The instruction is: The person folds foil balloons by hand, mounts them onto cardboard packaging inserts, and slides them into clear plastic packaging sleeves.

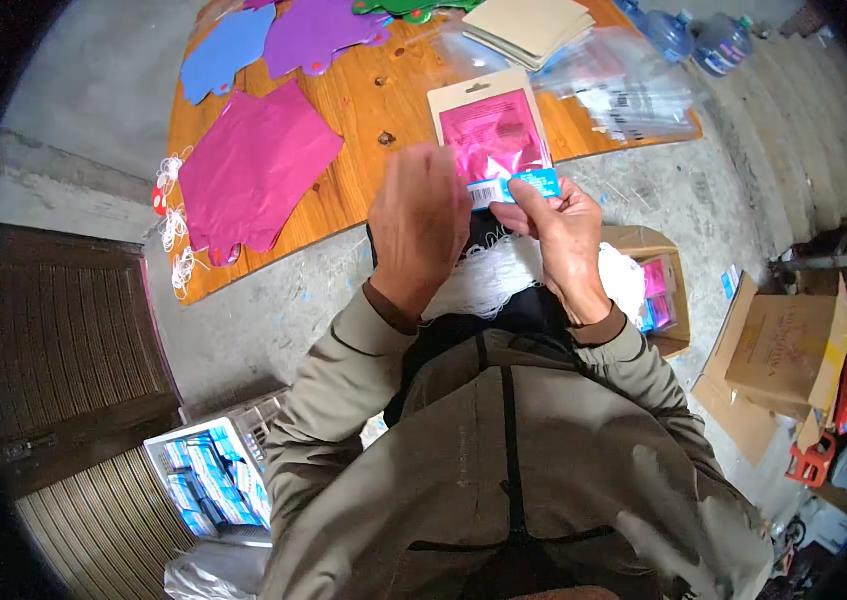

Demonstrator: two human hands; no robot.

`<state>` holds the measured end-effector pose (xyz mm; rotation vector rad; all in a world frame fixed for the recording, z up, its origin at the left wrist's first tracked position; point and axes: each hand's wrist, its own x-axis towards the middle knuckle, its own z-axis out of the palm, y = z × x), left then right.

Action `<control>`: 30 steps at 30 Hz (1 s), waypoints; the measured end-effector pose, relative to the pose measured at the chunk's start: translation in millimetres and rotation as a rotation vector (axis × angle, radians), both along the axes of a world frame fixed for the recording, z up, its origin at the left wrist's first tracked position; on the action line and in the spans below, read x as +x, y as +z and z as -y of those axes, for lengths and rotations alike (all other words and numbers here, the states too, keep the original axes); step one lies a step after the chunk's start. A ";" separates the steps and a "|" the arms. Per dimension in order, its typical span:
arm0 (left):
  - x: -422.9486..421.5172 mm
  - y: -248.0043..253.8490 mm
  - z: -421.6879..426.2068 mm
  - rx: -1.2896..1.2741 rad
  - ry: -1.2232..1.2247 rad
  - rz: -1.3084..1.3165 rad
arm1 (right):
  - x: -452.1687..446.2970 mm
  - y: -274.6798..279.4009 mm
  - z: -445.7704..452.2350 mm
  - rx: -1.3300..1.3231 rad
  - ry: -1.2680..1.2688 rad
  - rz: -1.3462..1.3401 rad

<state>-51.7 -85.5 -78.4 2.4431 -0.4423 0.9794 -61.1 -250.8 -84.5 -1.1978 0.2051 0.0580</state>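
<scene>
A clear packet (491,130) with a beige card and folded pink material inside lies over the table's front edge. Across its lower end is a blue and white label (533,184) with a barcode. My right hand (561,228) pinches this label and the packet's lower edge between thumb and fingers. My left hand (421,215) is at the packet's lower left corner, its fingers smeared by motion, so its grip cannot be made out. White string (491,278) lies in a heap on my lap, below both hands.
On the wooden table (363,100) lie pink sheets (253,165), purple and blue shapes, beige cards (528,28) and clear bags (633,95). A carton (678,300) with packets stands at my right. A basket (161,450) of blue and white labels is at lower left.
</scene>
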 end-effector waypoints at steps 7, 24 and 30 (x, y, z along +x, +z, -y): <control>-0.2 -12.2 -0.9 -0.149 0.001 -0.016 | -4.9 3.4 -9.0 -0.001 0.002 0.030; -23.0 -6.5 13.6 -0.515 0.014 0.049 | -16.0 13.2 -13.3 -0.032 -0.074 0.155; -39.6 -17.5 29.7 -1.361 -0.310 -0.350 | -16.9 9.9 -11.7 0.001 -0.131 0.181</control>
